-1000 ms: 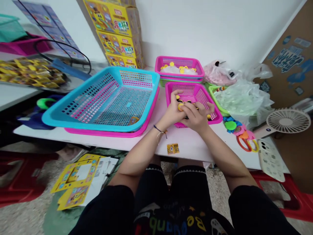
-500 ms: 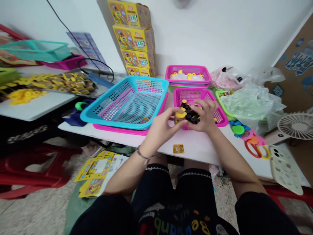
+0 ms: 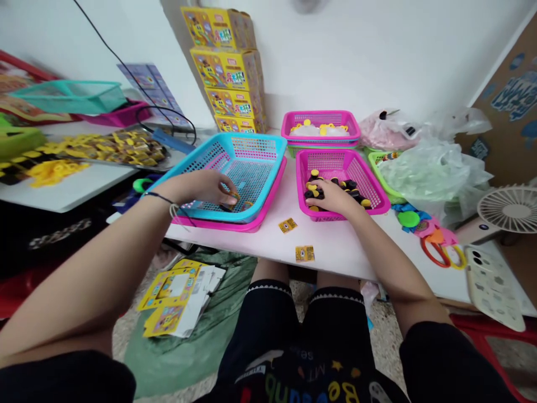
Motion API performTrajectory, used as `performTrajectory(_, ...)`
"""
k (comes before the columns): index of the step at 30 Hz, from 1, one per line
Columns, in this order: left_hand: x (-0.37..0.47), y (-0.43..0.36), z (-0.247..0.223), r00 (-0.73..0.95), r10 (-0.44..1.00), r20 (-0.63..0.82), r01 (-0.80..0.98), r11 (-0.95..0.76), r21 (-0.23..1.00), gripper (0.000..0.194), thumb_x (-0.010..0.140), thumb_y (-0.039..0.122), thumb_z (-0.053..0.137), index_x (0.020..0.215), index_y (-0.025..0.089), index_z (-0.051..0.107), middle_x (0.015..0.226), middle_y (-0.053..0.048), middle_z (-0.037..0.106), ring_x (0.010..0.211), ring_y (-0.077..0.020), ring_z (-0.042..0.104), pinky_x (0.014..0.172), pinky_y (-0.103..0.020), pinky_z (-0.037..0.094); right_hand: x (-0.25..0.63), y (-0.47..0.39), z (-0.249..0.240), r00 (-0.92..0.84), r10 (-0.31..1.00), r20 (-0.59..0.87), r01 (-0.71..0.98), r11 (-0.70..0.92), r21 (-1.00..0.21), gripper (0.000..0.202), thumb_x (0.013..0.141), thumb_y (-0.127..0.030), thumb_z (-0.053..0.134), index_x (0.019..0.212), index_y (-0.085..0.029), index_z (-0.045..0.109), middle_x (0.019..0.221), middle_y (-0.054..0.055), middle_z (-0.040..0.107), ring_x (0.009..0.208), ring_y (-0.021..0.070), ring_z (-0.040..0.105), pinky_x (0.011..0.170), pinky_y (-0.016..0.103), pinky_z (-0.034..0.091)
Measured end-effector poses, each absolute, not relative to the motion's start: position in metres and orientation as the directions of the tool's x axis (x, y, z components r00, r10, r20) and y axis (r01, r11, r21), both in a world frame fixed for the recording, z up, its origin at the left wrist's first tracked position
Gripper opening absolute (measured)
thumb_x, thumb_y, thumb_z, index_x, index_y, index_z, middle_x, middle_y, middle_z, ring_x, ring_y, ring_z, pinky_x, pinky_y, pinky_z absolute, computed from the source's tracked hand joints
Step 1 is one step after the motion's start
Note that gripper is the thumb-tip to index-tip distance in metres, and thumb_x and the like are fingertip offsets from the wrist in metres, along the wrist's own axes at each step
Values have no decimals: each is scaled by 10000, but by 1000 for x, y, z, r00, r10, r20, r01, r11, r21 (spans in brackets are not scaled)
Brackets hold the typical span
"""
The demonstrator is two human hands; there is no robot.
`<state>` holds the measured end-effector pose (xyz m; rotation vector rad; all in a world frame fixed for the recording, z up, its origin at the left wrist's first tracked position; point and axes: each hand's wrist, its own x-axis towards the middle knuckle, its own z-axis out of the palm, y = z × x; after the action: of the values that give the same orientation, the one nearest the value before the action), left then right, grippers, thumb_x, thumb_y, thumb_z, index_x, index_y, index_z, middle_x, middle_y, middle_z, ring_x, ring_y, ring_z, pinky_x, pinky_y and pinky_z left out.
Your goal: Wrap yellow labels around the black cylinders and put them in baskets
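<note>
In the blue basket (image 3: 251,170), the left hand (image 3: 205,187) has its fingers closed around a small labelled piece (image 3: 227,207). In the pink basket (image 3: 319,162) to its right, the right hand (image 3: 331,198) touches black-and-yellow pieces (image 3: 350,184); whether its fingers grip any cannot be told. Two printed wrappers (image 3: 287,225) lie right-front of the blue basket; behind it, four stacked yellow box fronts (image 3: 226,73) carry lettering ending "杯!".
</note>
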<state>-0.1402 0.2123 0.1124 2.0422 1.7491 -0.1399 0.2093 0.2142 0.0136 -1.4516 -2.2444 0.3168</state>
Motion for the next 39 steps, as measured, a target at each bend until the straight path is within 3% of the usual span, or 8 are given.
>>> performTrajectory(12,-120,199,106,232,884,-405,970,-182,159,655,789,589,607,1288,184,733,1134,-134,800,1015,-334,742,912,-394,543,206,227,8,-458,878,139,766,469,-439,375,765,-149,808,1112,-241,699,1106,50,780,974,223,720,941,380,556)
performTrajectory(16,-101,148,123,248,963,103,947,-263,183,604,959,503,494,1444,168,624,1328,-165,730,1206,-362,687,1075,-507,495,203,224,13,-495,853,162,726,509,-462,291,765,-83,729,1029,-206,733,1020,51,767,993,218,696,983,351,524)
performTrajectory(19,-74,95,113,413,813,411,770,-553,319,380,1025,442,487,1263,249,712,1179,-74,783,1035,-253,743,981,-385,568,202,223,13,-448,866,222,718,496,-488,356,762,-107,700,1109,-184,722,1080,84,736,1060,243,672,1018,380,504)
performTrajectory(22,-40,58,64,753,623,212,535,-767,353,311,1068,330,479,1254,260,717,1130,-38,815,927,-173,781,883,-277,610,204,223,8,-360,891,278,711,455,-536,530,746,-140,696,1271,-164,625,1097,87,708,989,234,676,949,388,532)
performTrajectory(25,-14,46,-4,765,639,73,637,-769,59,378,1024,204,556,1383,132,653,1458,-178,667,1332,-301,672,1087,-436,575,206,225,3,-275,908,317,692,416,-590,557,751,-175,691,1289,-160,547,1039,69,701,911,220,678,864,379,555)
performTrajectory(29,-10,42,-50,798,600,54,602,-790,-117,450,990,19,468,1402,86,636,1455,-210,649,1390,-270,630,1139,-398,547,209,226,4,-238,910,340,649,409,-641,357,727,-185,712,1072,-192,619,1046,74,728,958,235,698,907,404,562)
performTrajectory(33,-22,42,-37,840,535,89,538,-843,-17,366,996,26,493,1302,73,687,1367,-199,718,1303,-248,697,1117,-340,556,207,225,8,-202,916,346,611,394,-687,302,689,-166,754,978,-207,678,1067,69,761,1076,270,701,1039,470,528)
performTrajectory(39,-25,66,-24,746,662,69,615,-726,308,296,1006,71,493,1169,153,726,1244,-107,785,1146,-216,769,1017,-337,623,219,221,14,-121,949,290,505,311,-805,426,683,-292,869,1055,-167,701,1009,87,792,918,229,748,886,412,617)
